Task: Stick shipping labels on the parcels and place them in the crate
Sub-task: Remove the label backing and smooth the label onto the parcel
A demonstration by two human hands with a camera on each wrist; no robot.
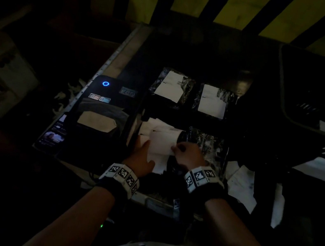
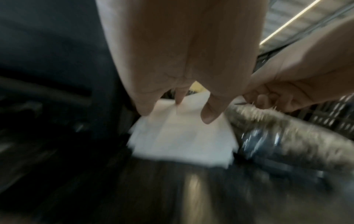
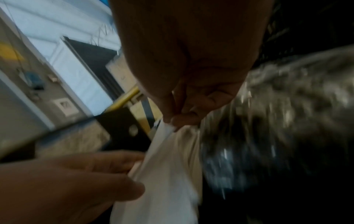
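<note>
dim packing bench (image 1: 129, 36), printer (image 1: 102, 116) at left. both hands hold a white label (image 1: 162, 144) above a glossy black parcel (image 1: 205, 143): left hand (image 1: 141, 156) grips its left edge, right hand (image 1: 186, 154) pinches the right corner. label looks thin, floppy, likely tacky; best held by edges. crate (image 1: 289, 114) at right.

I see the printer (image 1: 103, 110) at the left of the counter (image 1: 124, 51), a phone (image 1: 52, 136) against its left side. Right of it lie two labelled parcels (image 1: 173, 88) (image 1: 213, 101) side by side; nearer me, a third parcel (image 1: 205, 145). The crate (image 1: 283, 83) stands far right.
</note>
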